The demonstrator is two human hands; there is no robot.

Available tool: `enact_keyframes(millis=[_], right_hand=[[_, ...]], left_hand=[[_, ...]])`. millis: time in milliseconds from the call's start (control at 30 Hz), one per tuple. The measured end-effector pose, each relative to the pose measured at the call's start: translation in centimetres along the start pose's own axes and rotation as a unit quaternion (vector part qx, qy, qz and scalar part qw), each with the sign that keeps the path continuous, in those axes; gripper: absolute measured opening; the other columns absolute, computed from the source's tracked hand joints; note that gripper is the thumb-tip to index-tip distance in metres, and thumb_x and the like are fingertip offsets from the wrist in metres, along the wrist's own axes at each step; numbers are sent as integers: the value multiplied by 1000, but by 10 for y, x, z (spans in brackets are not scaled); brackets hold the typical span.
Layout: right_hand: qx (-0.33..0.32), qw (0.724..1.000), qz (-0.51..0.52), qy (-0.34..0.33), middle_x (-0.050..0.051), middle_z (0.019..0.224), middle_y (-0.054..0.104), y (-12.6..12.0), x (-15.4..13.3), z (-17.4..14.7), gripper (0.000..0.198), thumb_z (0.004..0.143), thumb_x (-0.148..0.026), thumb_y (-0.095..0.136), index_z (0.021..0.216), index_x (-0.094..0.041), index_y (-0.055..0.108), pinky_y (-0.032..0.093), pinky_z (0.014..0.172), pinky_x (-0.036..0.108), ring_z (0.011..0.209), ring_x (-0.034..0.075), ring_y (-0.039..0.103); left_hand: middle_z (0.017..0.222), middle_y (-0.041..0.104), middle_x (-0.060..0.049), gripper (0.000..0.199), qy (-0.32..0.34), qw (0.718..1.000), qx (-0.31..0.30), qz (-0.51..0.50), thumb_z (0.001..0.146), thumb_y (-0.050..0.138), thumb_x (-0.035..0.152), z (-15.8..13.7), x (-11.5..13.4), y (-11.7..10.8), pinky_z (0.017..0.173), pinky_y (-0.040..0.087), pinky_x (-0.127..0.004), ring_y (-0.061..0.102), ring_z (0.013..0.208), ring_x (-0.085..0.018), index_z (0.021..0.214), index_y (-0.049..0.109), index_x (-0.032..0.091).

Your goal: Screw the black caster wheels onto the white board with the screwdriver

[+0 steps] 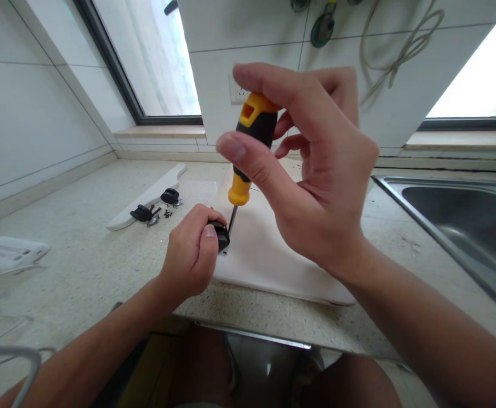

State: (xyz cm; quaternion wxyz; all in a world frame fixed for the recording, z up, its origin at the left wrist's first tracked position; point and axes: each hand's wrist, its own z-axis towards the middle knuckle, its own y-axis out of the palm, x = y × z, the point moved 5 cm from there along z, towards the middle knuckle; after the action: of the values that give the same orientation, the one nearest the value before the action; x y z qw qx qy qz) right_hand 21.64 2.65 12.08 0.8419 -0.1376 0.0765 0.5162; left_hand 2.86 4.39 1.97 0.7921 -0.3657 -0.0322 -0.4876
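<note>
My right hand (316,164) is curled about the yellow-and-black handle of a screwdriver (254,133), thumb on the near side. The screwdriver leans slightly, its metal shaft pointing down beside a black caster wheel (221,237). Closed on that caster, my left hand (195,249) keeps it against the white board (265,255) near the board's left edge. A bit of the caster's metal plate shows below the thumb. Exactly where the screwdriver tip meets the plate is too small to make out.
Left on the counter lie two more black casters (170,196) with several small dark screws (168,214), beside a white curved-end strip (146,195). A white power strip (12,252) with cables is far left. A steel sink (464,226) is at right; a wall socket (237,90) is behind.
</note>
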Motion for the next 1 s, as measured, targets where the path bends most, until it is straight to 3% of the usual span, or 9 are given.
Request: enact_keyframes(millis=[133, 333, 400, 500, 633, 700, 800, 867, 1000], right_hand=[[-68, 998, 0, 10, 6, 139, 69, 8, 5, 15, 54, 104, -60, 73, 155, -42, 67, 66, 112, 48, 148, 34, 63], [-77, 997, -9, 17, 5, 138, 72, 7, 4, 15, 51, 104, -52, 73, 154, -43, 68, 67, 111, 48, 147, 35, 64], [-60, 998, -1, 24, 4, 138, 73, 4, 2, 5, 43, 108, -39, 64, 151, -40, 71, 65, 115, 47, 144, 32, 65], [-10, 999, 33, 28, 3, 141, 72, -1, -2, -7, 48, 109, -17, 47, 144, -33, 76, 59, 124, 42, 141, 26, 66], [47, 996, 65, 35, 5, 135, 67, -2, -4, -7, 27, 105, -25, 72, 130, -29, 82, 68, 105, 34, 125, 24, 69], [52, 995, 82, 38, 6, 129, 66, 0, -3, -4, 27, 103, -23, 77, 129, -24, 81, 69, 102, 32, 119, 21, 70], [37, 991, 131, -6, 4, 142, 72, 4, -3, -1, 34, 111, -16, 49, 133, -23, 74, 62, 119, 36, 131, 20, 71], [24, 986, 163, -24, -1, 155, 69, 6, -1, -1, 46, 109, -12, 34, 134, -27, 69, 55, 130, 40, 146, 18, 66], [-19, 982, 186, 0, 4, 152, 67, 7, 1, -2, 26, 112, -22, 56, 135, -23, 68, 57, 126, 35, 150, 21, 63]], left_hand=[[94, 69, -6, 26, -2, 1000, -1, -5, 111, 40, 24, -1, -1, 0, 75, 54, -40, 66, 85, -23, 105, 65, 23], [91, 67, -5, 25, 2, 1000, 2, -4, 111, 40, 23, -1, 0, 0, 74, 53, -40, 64, 82, -22, 104, 64, 24], [92, 67, -5, 26, 1, 1000, 2, -3, 111, 40, 23, 0, 0, 0, 74, 53, -40, 64, 81, -22, 104, 64, 24], [91, 68, -5, 26, 1, 1000, 2, -2, 111, 40, 24, 0, 0, 0, 74, 54, -40, 65, 81, -22, 104, 65, 23], [91, 69, -5, 26, 1, 1000, 3, 5, 110, 41, 23, 0, -1, 0, 75, 54, -39, 66, 82, -22, 103, 66, 23], [93, 70, -6, 26, 0, 1000, 5, 4, 110, 41, 24, 0, -1, 0, 75, 55, -40, 68, 84, -23, 104, 66, 22], [93, 70, -6, 27, 0, 1000, 4, 4, 111, 40, 25, -1, -1, 0, 75, 55, -41, 70, 86, -24, 104, 66, 23], [93, 70, -6, 28, 0, 1000, 2, 4, 112, 39, 25, -1, -2, 0, 75, 55, -41, 71, 87, -25, 103, 66, 23], [92, 69, -6, 27, 0, 1000, 2, 0, 111, 39, 25, -1, -2, 1, 74, 54, -41, 69, 85, -24, 104, 65, 23]])
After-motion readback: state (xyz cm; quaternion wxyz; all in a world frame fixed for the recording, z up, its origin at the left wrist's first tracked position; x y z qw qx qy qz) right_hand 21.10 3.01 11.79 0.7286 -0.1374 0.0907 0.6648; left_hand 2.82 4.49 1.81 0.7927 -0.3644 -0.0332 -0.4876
